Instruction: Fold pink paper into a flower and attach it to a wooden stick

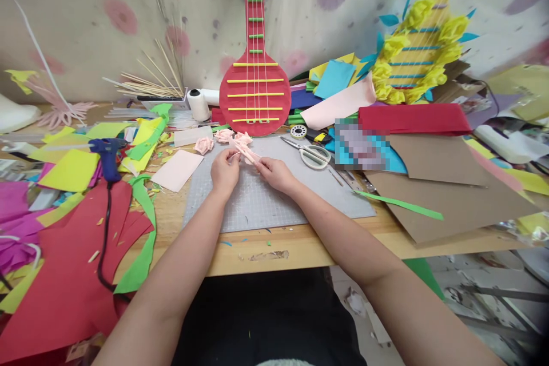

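Observation:
Over the grey cutting mat, my left hand and my right hand are close together. Both are closed on a pale pink paper strip, one at each end. Just behind it lie pink paper flowers, several in a loose row. A red paper lute with yellow and green bars and white strings stands upright behind them. White-handled scissors lie to the right of my right hand. To the left is a pale pink paper sheet.
A blue glue gun with a black cord rests among red and yellow sheets on the left. Brown cardboard and a red roll lie on the right. A yellow paper instrument with yellow flowers leans at the back right.

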`<state>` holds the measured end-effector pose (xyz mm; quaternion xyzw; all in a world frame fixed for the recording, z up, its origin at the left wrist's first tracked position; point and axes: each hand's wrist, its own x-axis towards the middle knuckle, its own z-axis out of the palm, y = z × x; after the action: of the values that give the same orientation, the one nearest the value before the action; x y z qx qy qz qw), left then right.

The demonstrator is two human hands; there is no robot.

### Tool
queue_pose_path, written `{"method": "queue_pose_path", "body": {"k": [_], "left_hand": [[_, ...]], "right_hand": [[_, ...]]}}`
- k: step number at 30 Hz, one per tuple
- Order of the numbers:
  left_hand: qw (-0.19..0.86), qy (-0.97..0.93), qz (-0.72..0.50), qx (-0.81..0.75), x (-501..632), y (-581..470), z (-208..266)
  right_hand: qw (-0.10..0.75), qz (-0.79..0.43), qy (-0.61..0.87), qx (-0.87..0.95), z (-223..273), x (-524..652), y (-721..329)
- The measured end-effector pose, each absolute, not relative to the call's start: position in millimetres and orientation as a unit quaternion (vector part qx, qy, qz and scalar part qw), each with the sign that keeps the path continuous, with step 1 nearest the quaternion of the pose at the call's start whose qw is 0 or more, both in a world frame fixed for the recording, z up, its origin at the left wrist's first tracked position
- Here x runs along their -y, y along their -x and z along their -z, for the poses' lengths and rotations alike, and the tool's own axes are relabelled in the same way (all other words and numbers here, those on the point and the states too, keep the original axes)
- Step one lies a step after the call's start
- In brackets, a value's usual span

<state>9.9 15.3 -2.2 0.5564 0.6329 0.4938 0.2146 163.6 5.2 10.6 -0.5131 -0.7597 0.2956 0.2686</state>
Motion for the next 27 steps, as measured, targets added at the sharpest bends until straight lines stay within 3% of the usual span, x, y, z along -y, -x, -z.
{"method": "queue_pose_path", "body": {"k": [6,21,27], "left_hand": [[0.232,-0.55,-0.495,-0.631,-14.7,-9.7,1.4],[0.226,-0.523,-0.513,-0.642,-12.3,-10.7,7.8],[0.233,-0.526,-0.499,-0.648,-11.1,-9.6,7.7]], "right_hand": [[0.278,-0.347,0.493,0.748,-9.6,-5.6,-165.3],[0.188,-0.245,0.486,0.817,-16.8,0.0,-156.9],[0.194,-0.223,0.459,0.838,-13.3,0.3,-157.5]]}}
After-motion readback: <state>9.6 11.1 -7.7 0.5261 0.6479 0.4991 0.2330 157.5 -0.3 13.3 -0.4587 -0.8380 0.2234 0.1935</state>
